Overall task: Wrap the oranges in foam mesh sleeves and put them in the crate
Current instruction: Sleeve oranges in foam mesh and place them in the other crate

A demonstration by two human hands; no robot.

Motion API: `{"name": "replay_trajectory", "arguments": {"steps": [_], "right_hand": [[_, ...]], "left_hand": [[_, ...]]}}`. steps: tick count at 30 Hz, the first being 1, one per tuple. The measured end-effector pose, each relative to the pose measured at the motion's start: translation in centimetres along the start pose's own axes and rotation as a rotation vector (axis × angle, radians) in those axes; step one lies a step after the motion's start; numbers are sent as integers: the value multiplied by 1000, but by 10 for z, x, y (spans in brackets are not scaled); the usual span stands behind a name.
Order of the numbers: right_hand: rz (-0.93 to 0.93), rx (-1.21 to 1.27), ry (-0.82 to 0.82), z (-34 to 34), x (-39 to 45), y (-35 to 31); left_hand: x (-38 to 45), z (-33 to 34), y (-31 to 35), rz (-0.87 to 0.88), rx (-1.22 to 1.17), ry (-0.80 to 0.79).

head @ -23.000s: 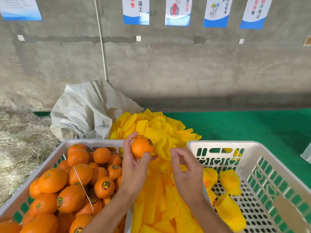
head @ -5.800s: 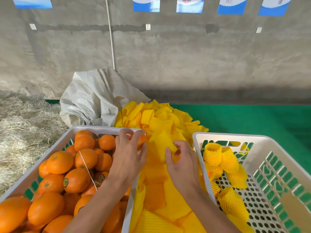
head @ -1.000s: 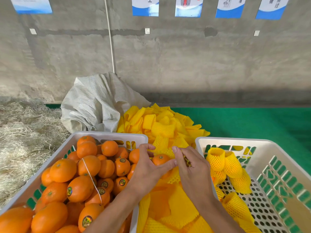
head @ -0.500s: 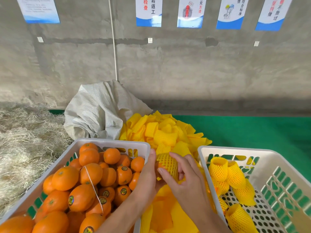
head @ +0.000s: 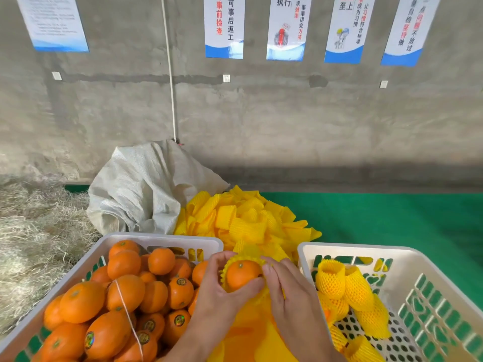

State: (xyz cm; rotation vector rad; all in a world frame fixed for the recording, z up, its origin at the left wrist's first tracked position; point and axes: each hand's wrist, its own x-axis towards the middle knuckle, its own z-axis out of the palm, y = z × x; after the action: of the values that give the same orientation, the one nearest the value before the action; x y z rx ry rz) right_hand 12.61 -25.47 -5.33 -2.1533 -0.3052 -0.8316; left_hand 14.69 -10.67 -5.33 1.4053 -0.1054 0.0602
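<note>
Between the two crates I hold one orange [head: 241, 274] partly inside a yellow foam mesh sleeve [head: 249, 253]. The sleeve's rim frames the fruit's exposed top. My left hand [head: 220, 291] grips the orange and sleeve from the left and below. My right hand [head: 285, 291] grips the sleeve on the right side. The white crate on the right [head: 347, 250] holds several sleeved oranges [head: 330, 278]. The white crate on the left [head: 162, 237] is full of bare oranges [head: 124, 292].
A heap of loose yellow sleeves [head: 245, 220] lies beyond my hands and runs down between the crates. A grey woven sack [head: 146, 186] slumps behind the left crate. Straw [head: 34, 231] covers the floor at left, green matting [head: 392, 220] at right, with a concrete wall behind.
Over the last second the orange went from bare in my left hand into the sleeve. Since half a second ago it has turned, and its bare top faces me.
</note>
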Motion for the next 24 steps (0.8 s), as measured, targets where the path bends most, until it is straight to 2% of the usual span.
{"name": "replay_trajectory", "arguments": {"steps": [3, 6, 9, 11, 13, 16, 19, 22, 24], "right_hand": [[-210, -195, 91, 10, -5, -3], [-327, -312, 170, 12, -5, 0], [-426, -362, 148, 14, -6, 1], [-406, -303, 91, 15, -6, -3], [-258, -226, 34, 12, -8, -7], [95, -173, -90, 3, -7, -11], [325, -60, -214, 5, -10, -11], [571, 275, -235, 10, -5, -14], [655, 534, -161, 12, -1, -14]], "left_hand": [[1, 0, -1, -39, 29, 89], [8, -4, -8, -107, 48, 94], [10, -8, -16, -92, 106, 119], [10, -11, -21, -49, 146, 124], [10, -13, -21, 1, 154, 130], [11, -12, -15, 69, 165, 155], [6, -10, -14, 128, 263, 93], [2, -6, -14, 177, 352, 20], [2, -2, -14, 196, 267, -54]]}}
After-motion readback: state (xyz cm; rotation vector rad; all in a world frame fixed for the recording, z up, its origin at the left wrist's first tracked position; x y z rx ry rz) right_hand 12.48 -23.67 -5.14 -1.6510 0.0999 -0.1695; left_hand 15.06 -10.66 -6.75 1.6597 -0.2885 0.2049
